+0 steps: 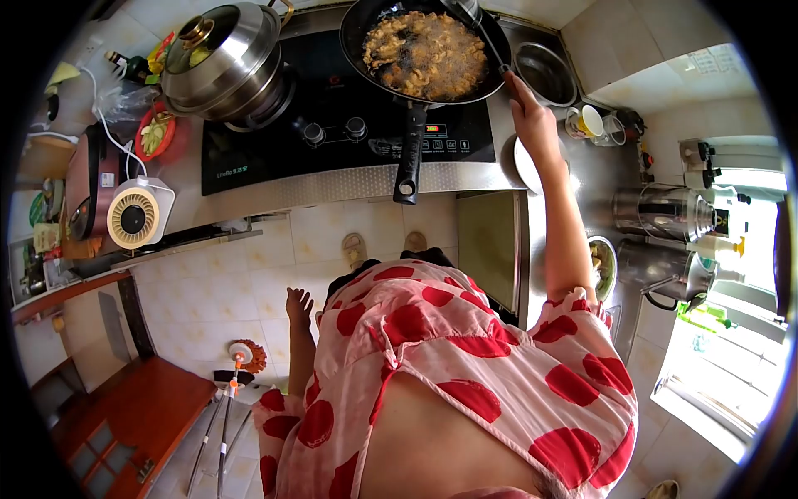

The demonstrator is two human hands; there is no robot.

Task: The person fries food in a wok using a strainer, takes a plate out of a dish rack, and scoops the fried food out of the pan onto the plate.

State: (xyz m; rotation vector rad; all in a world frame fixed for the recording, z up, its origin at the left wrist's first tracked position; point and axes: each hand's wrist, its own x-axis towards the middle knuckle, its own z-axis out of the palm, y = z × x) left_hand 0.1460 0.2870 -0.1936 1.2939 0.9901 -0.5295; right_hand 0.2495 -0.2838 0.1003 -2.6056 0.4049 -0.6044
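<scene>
Food [426,56], golden-brown and lumpy, froths in a black pan [352,46]. Right fingers [516,88] close round a long utensil [490,44]; left fingers [298,296] hang loosely spread.

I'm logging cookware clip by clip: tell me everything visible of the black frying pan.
The frying pan is round, black and metallic-looking, with a textured handle ending in what looks like a hanging hole. It sits on the black cooktop, its handle pointing toward the person and crossing the cooktop's front edge. Browned food pieces fill much of it amid bubbly-looking liquid. A utensil in the right hand reaches over its right side; the handle is unheld. Its far rim is cut off.
</scene>
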